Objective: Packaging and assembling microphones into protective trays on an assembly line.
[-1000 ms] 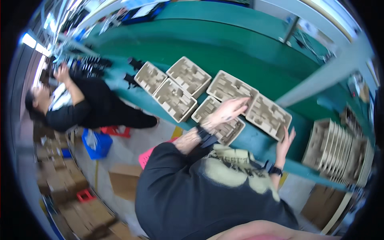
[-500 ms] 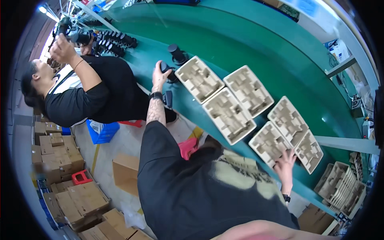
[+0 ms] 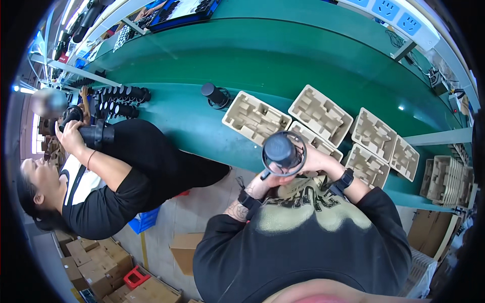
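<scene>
In front of my chest I hold a black cylindrical device [image 3: 281, 149] with a thin black ring around it. Its rounded, closed end faces up toward me. My left hand [image 3: 275, 179] grips its lower left side, and my right hand [image 3: 316, 159] is closed at its right; the device hides some fingers. Just beyond it lie beige moulded-pulp trays, the nearest being a left tray [image 3: 247, 121] and one partly covered tray [image 3: 321, 144]. A similar black device [image 3: 214, 94] stands on the green bench, left of the trays.
More pulp trays [image 3: 373, 132] lie to the right, and a stack of trays [image 3: 444, 182] stands at the far right. At left a co-worker [image 3: 111, 182] handles another black device [image 3: 96, 135]. Several black devices [image 3: 121, 96] line the bench. Cardboard boxes [image 3: 101, 267] fill the lower left floor.
My left hand has brought the black device from the bench to my chest. My right hand has left the trays and joined it there. The view has turned.
</scene>
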`<state>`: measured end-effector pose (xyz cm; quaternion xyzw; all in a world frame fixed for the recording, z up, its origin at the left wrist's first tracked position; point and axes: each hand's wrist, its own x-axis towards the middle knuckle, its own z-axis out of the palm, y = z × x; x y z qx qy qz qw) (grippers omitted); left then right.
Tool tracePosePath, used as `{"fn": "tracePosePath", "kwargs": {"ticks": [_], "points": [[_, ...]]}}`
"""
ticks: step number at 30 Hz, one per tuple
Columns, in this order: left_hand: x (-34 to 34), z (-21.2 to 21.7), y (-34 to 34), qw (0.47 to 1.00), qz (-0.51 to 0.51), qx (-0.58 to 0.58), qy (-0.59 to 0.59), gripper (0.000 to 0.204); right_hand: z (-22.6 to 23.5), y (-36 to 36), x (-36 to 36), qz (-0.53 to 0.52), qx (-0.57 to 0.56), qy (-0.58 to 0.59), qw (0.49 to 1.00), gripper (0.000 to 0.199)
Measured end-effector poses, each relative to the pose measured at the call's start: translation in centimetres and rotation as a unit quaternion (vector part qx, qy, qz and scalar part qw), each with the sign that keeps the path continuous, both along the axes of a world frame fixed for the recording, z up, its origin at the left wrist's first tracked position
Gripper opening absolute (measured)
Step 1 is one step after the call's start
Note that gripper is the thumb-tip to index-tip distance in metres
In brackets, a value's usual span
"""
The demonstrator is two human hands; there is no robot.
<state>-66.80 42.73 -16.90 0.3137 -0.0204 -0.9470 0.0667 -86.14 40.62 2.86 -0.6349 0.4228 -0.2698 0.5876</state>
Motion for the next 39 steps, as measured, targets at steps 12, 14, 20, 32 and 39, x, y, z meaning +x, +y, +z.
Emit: {"fn": "tracePosePath", "kwargs": {"ticks": [12, 14, 20, 32, 39], "points": [[4.0, 13.7, -13.0, 0.635, 0.381, -0.554, -0.379, 0.035, -2.9, -7.2, 5.9, -0.24, -0.269, 0.409, 0.838, 0.062], [2.7, 13.7, -13.9, 0.501, 0.392, -0.654, -0.41, 0.036, -5.2, -7.5, 7.0, -0.204, -0.314, 0.499, 0.782, 0.06], [5.6, 7.3, -16.1, 0.253, -0.001, -0.831, -0.495, 0.042, -11.8, -6.1, 8.5, -0.151, -0.311, 0.405, 0.847, 0.049], [9.2, 12.5, -27.7, 0.374, 0.164, -0.755, -0.513, 0.066, -3.0, -1.9, 1.2, -0.183, -0.123, 0.098, 0.971, 0.044], [3.2, 19.5, -16.3, 0.862, 0.408, -0.296, 0.059, 0.047, -1.2, 0.8, 0.2, -0.319, -0.108, -0.029, 0.941, 0.066]]}}
